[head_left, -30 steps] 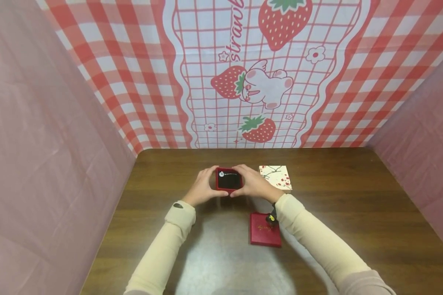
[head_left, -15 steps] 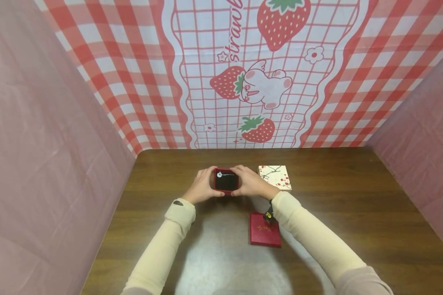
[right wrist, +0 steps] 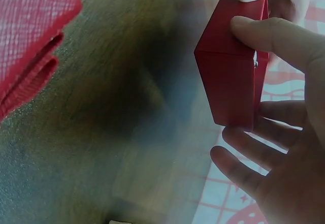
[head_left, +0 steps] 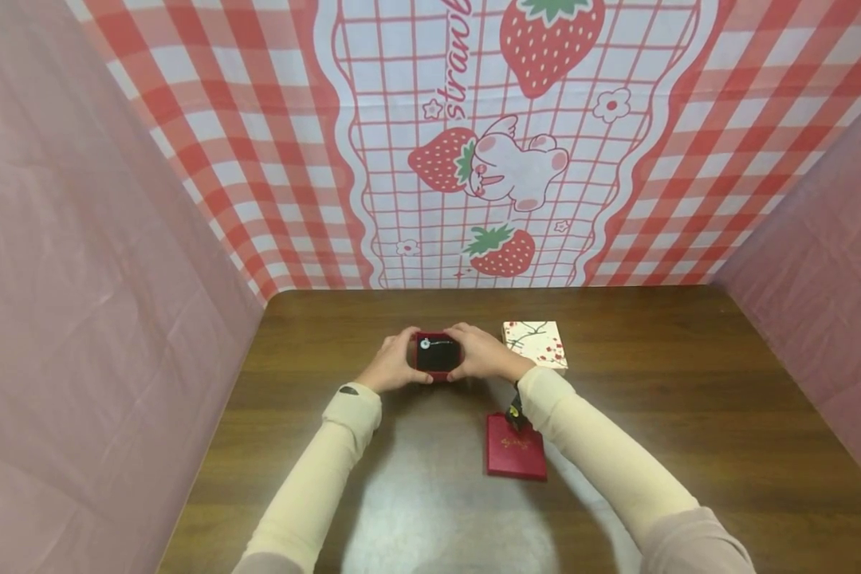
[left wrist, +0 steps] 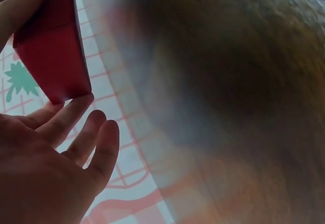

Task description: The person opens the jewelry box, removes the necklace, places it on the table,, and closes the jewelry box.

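Observation:
An uncovered red jewelry box (head_left: pixel 438 376) is held up over the table between my two hands. On its black pad (head_left: pixel 439 359) lies a thin silver chain with a round pendant (head_left: pixel 425 344). My left hand (head_left: pixel 391 365) grips the box's left end, thumb on the near side and fingertips at the far edge. At the other end, my right hand (head_left: pixel 488 355) pinches it in the same way. In the right wrist view both thumbs press the red side wall (right wrist: pixel 226 89), and some right fingers spread free of it.
A flat red case (head_left: pixel 514 458) with gold lettering lies on the wooden table (head_left: pixel 316 462), near my right wrist. Behind that wrist is a cream box (head_left: pixel 543 343) with a red blossom pattern. A strawberry-print cloth (head_left: pixel 502 159) hangs at the back; pink cloth flanks both sides.
The jewelry box has shifted slightly left and a little nearer, both hands still gripping it. My right wrist has moved left with it, uncovering more of the flat red case.

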Action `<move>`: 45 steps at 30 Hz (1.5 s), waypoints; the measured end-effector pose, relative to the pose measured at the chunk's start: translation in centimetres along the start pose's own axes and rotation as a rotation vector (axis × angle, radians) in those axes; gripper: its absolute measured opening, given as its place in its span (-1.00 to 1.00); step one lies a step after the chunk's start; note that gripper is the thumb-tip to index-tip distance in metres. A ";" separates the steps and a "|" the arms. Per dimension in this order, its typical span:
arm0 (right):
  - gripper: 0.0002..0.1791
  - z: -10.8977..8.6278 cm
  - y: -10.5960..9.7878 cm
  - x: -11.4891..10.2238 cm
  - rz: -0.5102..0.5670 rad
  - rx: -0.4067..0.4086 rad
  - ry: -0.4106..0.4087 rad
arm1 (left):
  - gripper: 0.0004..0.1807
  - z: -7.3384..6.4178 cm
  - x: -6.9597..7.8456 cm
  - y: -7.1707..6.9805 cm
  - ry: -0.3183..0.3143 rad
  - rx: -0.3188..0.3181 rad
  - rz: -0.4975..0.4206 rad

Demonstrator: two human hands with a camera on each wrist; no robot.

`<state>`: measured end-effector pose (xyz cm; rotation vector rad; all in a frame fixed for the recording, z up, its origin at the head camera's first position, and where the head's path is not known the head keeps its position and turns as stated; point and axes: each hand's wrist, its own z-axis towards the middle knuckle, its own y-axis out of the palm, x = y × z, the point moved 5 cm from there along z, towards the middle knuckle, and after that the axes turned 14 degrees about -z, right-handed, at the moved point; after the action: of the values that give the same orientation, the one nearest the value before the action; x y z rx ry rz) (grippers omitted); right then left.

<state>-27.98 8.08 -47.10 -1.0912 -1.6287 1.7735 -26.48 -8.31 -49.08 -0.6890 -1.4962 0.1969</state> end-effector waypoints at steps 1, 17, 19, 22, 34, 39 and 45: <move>0.01 0.1 0.1 0.0 0.002 -0.012 0.002 | 0.06 0.1 -0.1 0.0 -0.012 -0.002 -0.003; -0.03 1.2 1.8 0.4 0.025 -0.069 0.025 | 0.01 1.1 -1.1 0.5 0.003 -0.035 0.056; -0.03 1.3 1.9 0.5 0.021 -0.077 0.029 | 0.01 1.1 -1.1 0.5 0.005 -0.035 0.048; -0.04 1.3 1.7 0.4 0.013 -0.086 0.036 | -0.01 1.1 -1.1 0.4 0.007 -0.037 0.028; 0.01 1.1 1.9 0.2 0.032 -0.118 0.078 | -0.02 0.7 -1.3 0.4 0.029 -0.051 0.022; 0.03 1.0 1.9 0.2 0.020 -0.112 0.060 | -0.15 0.7 -1.2 0.3 0.041 -0.048 0.069; 0.04 1.1 1.5 0.0 -0.029 -0.115 0.036 | -0.16 0.9 -1.3 0.1 0.018 -0.050 0.139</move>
<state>-28.63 7.18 -48.58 -1.1373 -1.7340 1.6499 -27.42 -8.64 -50.31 -0.8342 -1.4404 0.2593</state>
